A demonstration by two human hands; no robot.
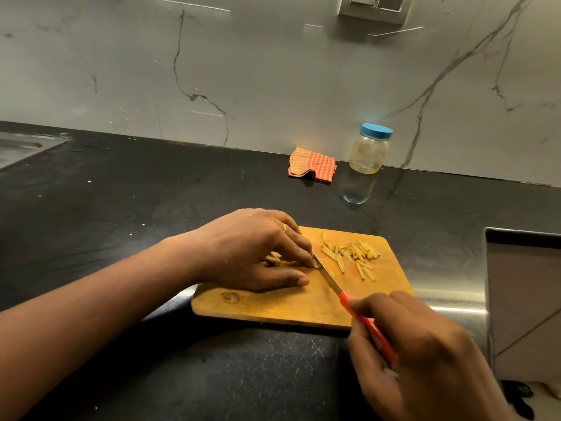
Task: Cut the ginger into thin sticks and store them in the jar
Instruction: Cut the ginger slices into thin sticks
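Left grip [252,250] pins uncut ginger [274,259] on board [273,308], fingers curled. Right grip [425,354] wraps knife [329,278] handle. Cut sticks [352,253] at board's 2 o'clock; lidded jar [368,150] beyond, 1 o'clock. Ginger likely firm, light, slightly slick: hold its top, fingertips tucked.

Curled left grip [252,250] seemingly presses downward; right grip [425,354] clenched tight.

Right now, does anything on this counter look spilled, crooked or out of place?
The wooden cutting board seems to overhang the counter's steel front edge, so it might tip. Otherwise tidy: ginger sticks lie on the board, jar upright and lidded.
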